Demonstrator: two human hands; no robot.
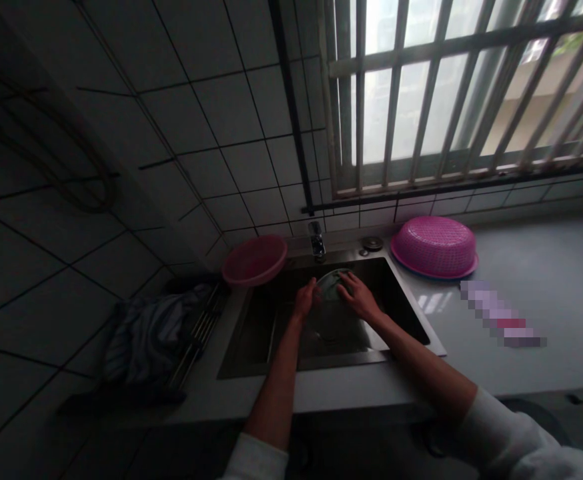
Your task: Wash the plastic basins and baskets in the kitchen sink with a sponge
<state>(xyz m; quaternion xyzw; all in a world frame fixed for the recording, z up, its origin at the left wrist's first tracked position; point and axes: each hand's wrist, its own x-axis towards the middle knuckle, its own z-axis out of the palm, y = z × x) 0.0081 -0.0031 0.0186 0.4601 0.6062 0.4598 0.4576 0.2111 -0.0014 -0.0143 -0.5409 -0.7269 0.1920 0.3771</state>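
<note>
Over the sink (321, 361), my left hand (305, 299) grips the left edge of a round, pale-rimmed dish, which looks like a plate or a shallow bowl (325, 275). The dish is tilted towards me. A greenish cloth (330, 287) lies against its inner face. On the right, my right hand (359, 297) presses its fingers on the cloth and the dish's right side. The chrome tap (316, 240) stands just behind the dish. Dim light hides the finer detail of the fingertips.
A pink basin (255, 260) leans at the sink's back left corner. An upturned magenta basket (434, 245) sits on the counter to the right, near a blurred-out item (496, 313). Dark striped cloth (156, 330) and a metal rack (199, 333) are at left. A barred window rises behind.
</note>
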